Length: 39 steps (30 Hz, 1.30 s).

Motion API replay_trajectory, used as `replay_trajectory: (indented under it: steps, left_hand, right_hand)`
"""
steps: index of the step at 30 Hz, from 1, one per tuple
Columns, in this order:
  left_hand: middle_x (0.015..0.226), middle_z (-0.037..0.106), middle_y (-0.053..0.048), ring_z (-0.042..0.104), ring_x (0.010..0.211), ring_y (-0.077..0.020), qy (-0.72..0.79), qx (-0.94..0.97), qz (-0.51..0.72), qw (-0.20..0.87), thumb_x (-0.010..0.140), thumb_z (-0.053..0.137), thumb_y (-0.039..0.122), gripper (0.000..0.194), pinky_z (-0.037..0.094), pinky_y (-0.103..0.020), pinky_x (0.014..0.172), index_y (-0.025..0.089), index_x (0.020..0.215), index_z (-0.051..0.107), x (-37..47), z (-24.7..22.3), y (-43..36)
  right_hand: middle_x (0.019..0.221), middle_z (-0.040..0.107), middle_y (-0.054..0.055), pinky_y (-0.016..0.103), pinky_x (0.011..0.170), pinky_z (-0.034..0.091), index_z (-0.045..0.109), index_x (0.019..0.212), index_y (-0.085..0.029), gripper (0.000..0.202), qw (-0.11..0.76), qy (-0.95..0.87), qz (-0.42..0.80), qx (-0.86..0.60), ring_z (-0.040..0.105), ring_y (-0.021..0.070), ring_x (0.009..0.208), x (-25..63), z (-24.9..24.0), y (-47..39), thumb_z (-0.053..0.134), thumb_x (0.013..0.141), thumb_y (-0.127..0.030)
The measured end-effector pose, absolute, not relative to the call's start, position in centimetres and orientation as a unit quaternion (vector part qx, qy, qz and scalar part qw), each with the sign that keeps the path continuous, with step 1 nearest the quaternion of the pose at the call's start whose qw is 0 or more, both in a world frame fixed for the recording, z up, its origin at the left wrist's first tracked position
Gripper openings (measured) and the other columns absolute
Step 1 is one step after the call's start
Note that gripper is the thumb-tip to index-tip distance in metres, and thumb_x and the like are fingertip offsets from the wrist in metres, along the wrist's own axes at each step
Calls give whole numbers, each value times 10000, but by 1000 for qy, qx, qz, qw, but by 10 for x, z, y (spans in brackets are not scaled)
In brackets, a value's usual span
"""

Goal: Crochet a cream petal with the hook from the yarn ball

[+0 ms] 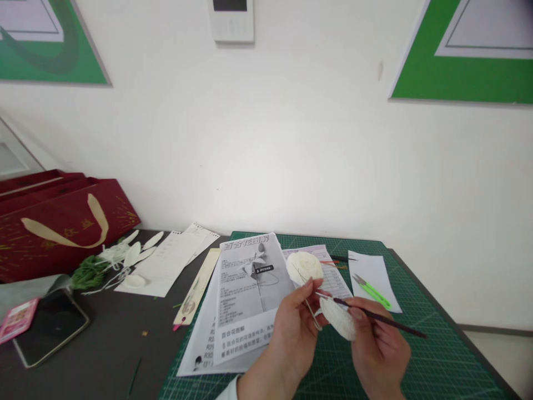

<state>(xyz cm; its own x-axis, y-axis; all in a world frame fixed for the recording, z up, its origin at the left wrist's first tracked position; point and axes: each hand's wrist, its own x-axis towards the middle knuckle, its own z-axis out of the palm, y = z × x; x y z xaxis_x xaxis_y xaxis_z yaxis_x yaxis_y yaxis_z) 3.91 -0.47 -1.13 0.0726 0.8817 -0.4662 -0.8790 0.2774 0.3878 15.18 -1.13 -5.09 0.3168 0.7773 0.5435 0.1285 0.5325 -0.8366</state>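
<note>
Crochet piece (338,319), one, touches right hand (381,345) gripping one hook (393,323); left hand (293,330) holds yarn (310,308).

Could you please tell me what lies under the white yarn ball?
Printed sheets show on both sides of the white yarn ball. What is directly beneath is covered, and the left hand partly hides the ball's lower edge.

You have one left hand (293,328), one right hand (378,344), one hook (400,326), one petal (339,319) between your hands, one white ball (306,265), one green yarn bunch (88,272), one pair of snips (376,292), one bookmark (200,284), one mat (437,350), one wall box (234,26) and two green pictures (478,80).
</note>
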Motion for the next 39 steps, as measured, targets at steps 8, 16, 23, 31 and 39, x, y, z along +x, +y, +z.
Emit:
replay_trajectory:
  steps: [8, 16, 23, 31, 39]
  left_hand:
    - [568, 697, -79, 639, 448, -131, 305, -23, 585, 751, 885, 553, 160, 285, 505, -202, 388, 68, 644, 672, 38, -10, -3]
    - [536, 700, -55, 640, 426, -129, 312, -20, 586, 748, 913, 501, 153, 331, 514, -199, 376, 104, 624, 656, 37, -7, -1]
    - [654, 719, -60, 651, 519, -115, 296, 51, 595, 746, 883, 550, 126, 221, 522, -184, 455, 87, 1044, 697, 35, -2, -7]
    - [629, 736, -88, 679, 543, -142, 332, 77, 595, 728, 827, 617, 129, 123, 539, -197, 477, 78, 851, 726, 36, -9, -4]
    - [622, 736, -58, 671, 524, -129, 321, 69, 594, 734, 801, 656, 133, 112, 544, -198, 472, 108, 701, 700, 36, -13, -4]
  right_hand:
    - [779, 696, 25, 307, 680, 498, 696, 860, -224, 74, 725, -513, 256, -381, 646, 194, 719, 153, -57, -8, 633, 827, -247]
    - [776, 700, -3, 265, 668, 530, 668, 880, -231, 111, 708, -555, 208, -384, 666, 163, 715, 150, -55, -8, 567, 860, -191]
    - [787, 670, -27, 189, 694, 531, 636, 912, -237, 194, 702, -590, 167, -363, 651, 111, 729, 151, -52, -9, 506, 856, -105]
    - [821, 689, -13, 180, 724, 534, 626, 963, -226, 253, 672, -644, 90, -355, 665, 111, 749, 157, -49, -11, 503, 825, -53]
    - [797, 669, -27, 182, 698, 529, 624, 928, -236, 208, 698, -602, 129, -366, 656, 105, 724, 152, -46, -12, 493, 855, -93]
